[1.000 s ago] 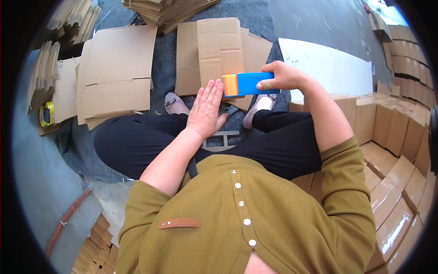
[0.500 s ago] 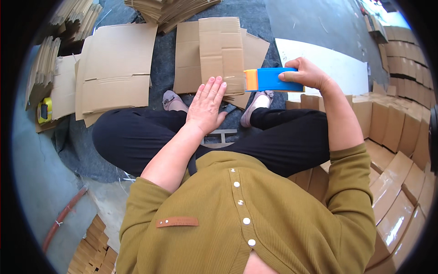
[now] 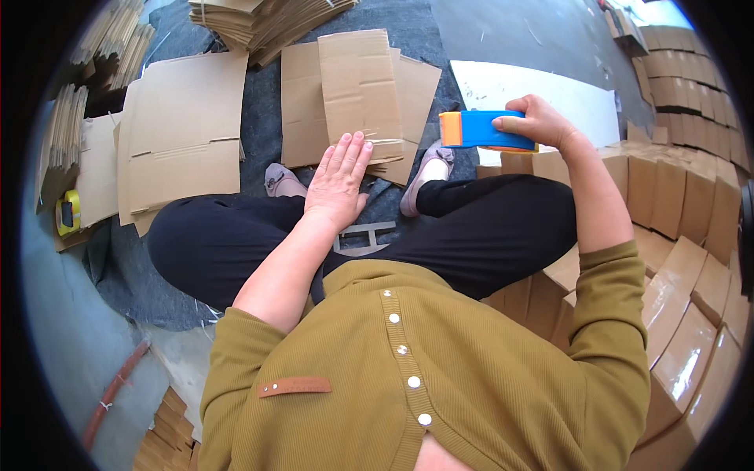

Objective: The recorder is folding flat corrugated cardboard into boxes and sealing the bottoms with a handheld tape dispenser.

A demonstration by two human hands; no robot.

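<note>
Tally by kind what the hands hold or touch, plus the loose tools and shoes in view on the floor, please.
Tape dispensers: 1, blue and orange, held in the right hand
Flat cardboard sheets under the left hand: 1
Tape rolls: 1, yellow, at the left edge
Shoes: 2
Total: 5

Single head-worn fisheye view, looking steeply down, close over lap and floor
</note>
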